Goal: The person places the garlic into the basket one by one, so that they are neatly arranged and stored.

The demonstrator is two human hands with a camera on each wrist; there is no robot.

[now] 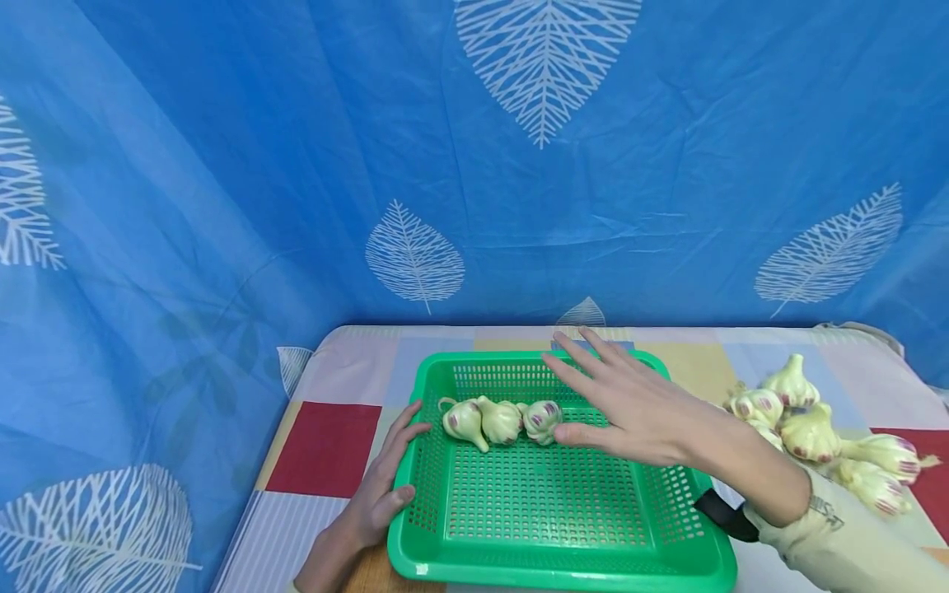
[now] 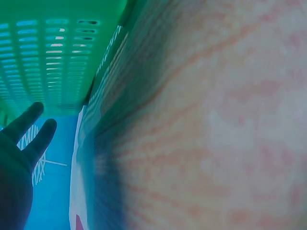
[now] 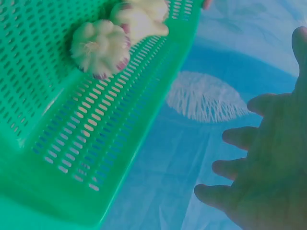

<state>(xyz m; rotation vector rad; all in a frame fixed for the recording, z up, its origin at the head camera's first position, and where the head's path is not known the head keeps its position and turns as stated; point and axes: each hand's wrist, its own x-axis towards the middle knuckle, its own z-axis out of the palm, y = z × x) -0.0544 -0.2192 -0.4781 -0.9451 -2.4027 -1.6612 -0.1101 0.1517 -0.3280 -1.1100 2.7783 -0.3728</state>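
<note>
A green plastic basket [image 1: 549, 568] with slotted walls stands on the table, and three garlic bulbs lie in a row toward its back left. The rightmost garlic bulb [image 1: 542, 422] is close to my right thumb; in the right wrist view that garlic bulb [image 3: 100, 49] sits apart from the hand. Above the basket's right half, my right hand [image 1: 623, 399] hovers with fingers spread and holds nothing. My left hand [image 1: 381, 486] rests against the basket's left rim, fingers extended. In the left wrist view the left hand's fingers [image 2: 36, 136] are straight beside the slotted wall.
Several more garlic bulbs [image 1: 811, 432] are heaped on the table right of the basket, partly behind the right forearm. A checked cloth [image 1: 326, 445] covers the table. Blue sheeting with white leaf prints [image 1: 519, 206] hangs behind and to the left.
</note>
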